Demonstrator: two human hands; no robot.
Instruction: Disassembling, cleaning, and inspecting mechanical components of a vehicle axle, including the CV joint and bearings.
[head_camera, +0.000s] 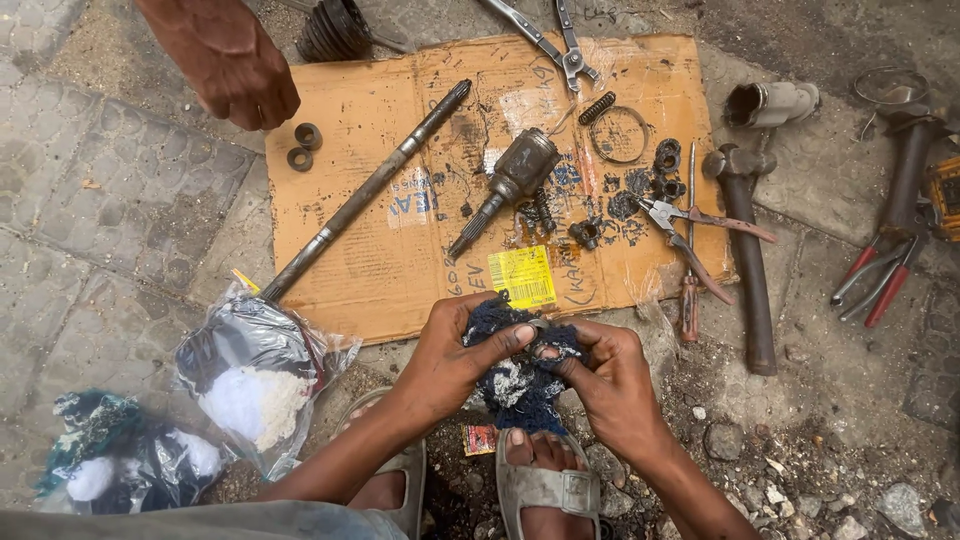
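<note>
Both hands, left hand (450, 350) and right hand (608, 385), pinched a wad of dark blue and white rag (518, 375) near the grease-stained brown cardboard sheet (380, 270). On the sheet lay a long steel axle shaft (365, 190) and a stubby grey joint housing (512, 178); another person's hand (238, 70) hovered far left.

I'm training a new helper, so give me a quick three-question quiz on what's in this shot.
1. True or false: both hands grip the dark blue rag.
2. What does the long steel shaft lie on?
A. cardboard sheet
B. plastic bag
C. bare pavement
3. Which tool lies right of the cardboard sheet, beside the screwdriver?

Key
1. True: left hand and right hand both hold it.
2. A
3. The hammer.
</note>
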